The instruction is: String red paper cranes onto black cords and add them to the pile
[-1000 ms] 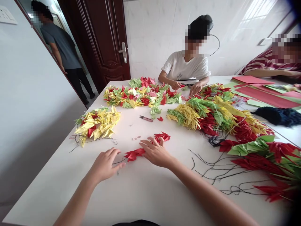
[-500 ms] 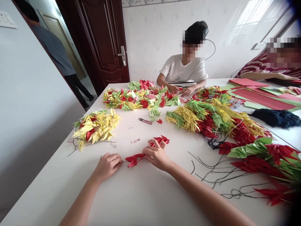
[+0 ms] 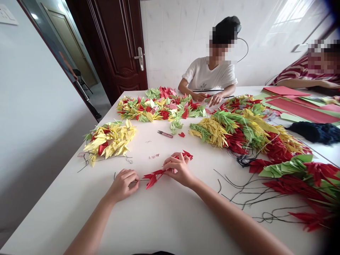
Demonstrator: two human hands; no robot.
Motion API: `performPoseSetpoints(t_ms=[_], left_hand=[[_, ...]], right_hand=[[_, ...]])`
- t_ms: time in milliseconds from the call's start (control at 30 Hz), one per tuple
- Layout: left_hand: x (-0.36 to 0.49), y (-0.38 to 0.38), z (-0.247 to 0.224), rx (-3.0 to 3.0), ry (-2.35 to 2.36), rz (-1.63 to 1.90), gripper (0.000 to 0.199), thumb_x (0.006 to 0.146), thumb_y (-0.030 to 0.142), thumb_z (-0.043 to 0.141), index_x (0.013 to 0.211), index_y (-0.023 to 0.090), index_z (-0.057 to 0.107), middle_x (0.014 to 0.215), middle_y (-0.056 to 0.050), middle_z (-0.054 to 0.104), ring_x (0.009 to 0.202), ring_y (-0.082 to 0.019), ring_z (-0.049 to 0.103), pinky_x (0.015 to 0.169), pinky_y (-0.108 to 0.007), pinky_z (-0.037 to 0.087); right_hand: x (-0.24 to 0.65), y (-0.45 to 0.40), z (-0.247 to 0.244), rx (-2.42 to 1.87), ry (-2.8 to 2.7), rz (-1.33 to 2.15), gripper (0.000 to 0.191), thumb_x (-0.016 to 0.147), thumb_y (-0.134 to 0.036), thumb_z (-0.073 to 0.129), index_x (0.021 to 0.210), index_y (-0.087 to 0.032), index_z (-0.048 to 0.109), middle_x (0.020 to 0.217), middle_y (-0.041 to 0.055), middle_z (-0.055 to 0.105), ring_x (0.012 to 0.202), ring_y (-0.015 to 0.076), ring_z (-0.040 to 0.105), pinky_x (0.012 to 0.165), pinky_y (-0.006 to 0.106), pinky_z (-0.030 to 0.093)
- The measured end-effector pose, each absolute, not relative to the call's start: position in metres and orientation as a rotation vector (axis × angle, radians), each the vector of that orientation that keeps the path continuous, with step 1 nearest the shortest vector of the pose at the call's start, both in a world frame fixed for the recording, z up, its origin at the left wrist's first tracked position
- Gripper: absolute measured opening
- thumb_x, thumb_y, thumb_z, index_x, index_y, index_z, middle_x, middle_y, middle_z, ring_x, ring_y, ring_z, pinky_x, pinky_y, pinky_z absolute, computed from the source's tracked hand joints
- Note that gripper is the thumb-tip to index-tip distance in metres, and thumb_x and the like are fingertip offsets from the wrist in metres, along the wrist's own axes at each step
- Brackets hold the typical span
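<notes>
My left hand [image 3: 124, 186] is closed in a pinch on a dark thread [image 3: 143, 179]. From there the thread runs right into a folded red paper crane [image 3: 152, 178] lying on the white table. My right hand [image 3: 178, 170] is closed around more red paper cranes [image 3: 187, 154] in the same row, its fingers hiding part of them. Beyond the hands lie thread snips [image 3: 165, 134], a small red paper piece [image 3: 181, 134], a few pale green folded papers [image 3: 175, 125] and tiny clear items [image 3: 154, 156] too small to make out.
A yellow and red crane heap [image 3: 113, 141] lies at left, a mixed heap [image 3: 162, 108] farther back. Strung cranes [image 3: 233, 131] and loose black threads [image 3: 239, 193] cover the right side. Paper sheets [image 3: 300, 109] and a dark yarn bundle [image 3: 315, 132] lie beyond. Two people sit across.
My left hand has rolled slightly, showing its thumb and a gap under the fingers. The red crane by it has tilted. The view has shifted a little; the person in the doorway has moved mostly out of sight.
</notes>
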State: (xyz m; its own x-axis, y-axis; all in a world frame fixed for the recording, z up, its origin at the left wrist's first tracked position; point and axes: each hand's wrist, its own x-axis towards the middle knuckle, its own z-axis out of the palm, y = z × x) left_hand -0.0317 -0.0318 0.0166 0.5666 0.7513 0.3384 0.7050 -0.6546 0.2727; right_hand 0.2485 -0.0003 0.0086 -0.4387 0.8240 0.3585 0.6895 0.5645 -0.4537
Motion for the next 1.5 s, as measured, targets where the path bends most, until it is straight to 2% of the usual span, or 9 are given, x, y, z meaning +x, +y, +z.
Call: performPoseSetpoints(t_ms=[233,467,567,667,733,867,1133,1267,1500], left_hand=[[-0.028,-0.033,0.018,2.66,1.205,0.64,0.013,0.081,0.012,0.046,0.074,0.019,0.054,0.073,-0.001,0.064,0.068,-0.014,0.058,0.07,-0.029,0.043],[-0.028,-0.033,0.019,2.648,1.188,0.642,0.012,0.075,0.011,0.045,0.069,0.02,0.049,0.066,0.0,0.058,0.063,-0.014,0.054,0.066,-0.029,0.043],[-0.031,-0.031,0.018,2.652,1.203,0.646,0.012,0.074,0.011,0.045,0.066,0.02,0.049,0.064,0.0,0.057,0.06,-0.013,0.051,0.064,-0.028,0.042],[-0.035,-0.03,0.016,2.617,1.233,0.664,0.013,0.074,0.011,0.045,0.065,0.019,0.049,0.064,0.0,0.057,0.06,-0.013,0.049,0.065,-0.028,0.042],[-0.038,-0.029,0.016,2.589,1.259,0.67,0.014,0.074,0.011,0.045,0.064,0.02,0.049,0.064,0.0,0.057,0.061,-0.014,0.05,0.065,-0.028,0.042],[-0.04,-0.029,0.017,2.587,1.269,0.683,0.014,0.073,0.011,0.045,0.062,0.02,0.047,0.062,0.001,0.054,0.06,-0.013,0.048,0.064,-0.027,0.04],[-0.04,-0.03,0.016,2.577,1.268,0.681,0.015,0.071,0.009,0.046,0.061,0.019,0.046,0.061,0.002,0.052,0.057,-0.013,0.044,0.061,-0.026,0.038],[-0.04,-0.029,0.015,2.564,1.25,0.707,0.014,0.072,0.009,0.046,0.061,0.019,0.045,0.06,0.002,0.052,0.057,-0.012,0.043,0.061,-0.026,0.037],[-0.038,-0.03,0.016,2.577,1.236,0.72,0.014,0.071,0.009,0.046,0.062,0.019,0.045,0.06,0.002,0.052,0.057,-0.012,0.045,0.061,-0.025,0.038]], right_hand=[[0.245,-0.001,0.005,-1.193,-2.222,0.333,0.007,0.087,-0.031,0.064,0.084,-0.029,0.07,0.096,-0.0008,0.071,0.109,0.0245,0.046,0.08,0.039,0.025],[0.247,0.001,0.005,-1.228,-2.204,0.346,0.011,0.088,-0.029,0.059,0.083,-0.025,0.068,0.086,0.0034,0.071,0.11,0.0272,0.046,0.083,0.041,0.028],[0.249,0.001,0.008,-1.226,-2.205,0.396,0.011,0.086,-0.027,0.06,0.094,-0.026,0.068,0.088,0.004,0.071,0.109,0.0274,0.046,0.083,0.042,0.028],[0.251,0.0,0.014,-1.196,-2.268,0.452,0.027,0.086,-0.021,0.058,0.108,-0.032,0.067,0.094,0.0032,0.071,0.106,0.0258,0.046,0.078,0.04,0.026],[0.253,0.0,0.016,-1.16,-2.315,0.444,0.029,0.086,-0.018,0.055,0.105,-0.035,0.069,0.097,0.002,0.07,0.105,0.0245,0.046,0.076,0.038,0.025],[0.255,0.0,0.016,-1.106,-2.343,0.325,0.022,0.083,-0.017,0.055,0.09,-0.03,0.072,0.096,0.0005,0.069,0.104,0.0228,0.046,0.075,0.037,0.022],[0.253,0.0,0.009,-0.995,-2.409,-0.171,0.014,0.09,-0.027,0.056,0.09,-0.023,0.069,0.104,0.0049,0.066,0.102,0.0223,0.048,0.081,0.039,0.024],[0.254,0.0,0.009,-0.936,-2.357,-0.422,0.017,0.093,-0.03,0.054,0.086,-0.02,0.066,0.099,0.0056,0.067,0.103,0.0223,0.049,0.083,0.038,0.024],[0.252,0.0,0.01,-0.994,-2.231,-0.301,0.017,0.091,-0.034,0.055,0.092,-0.019,0.062,0.095,0.0045,0.067,0.098,0.0205,0.053,0.082,0.037,0.023]])
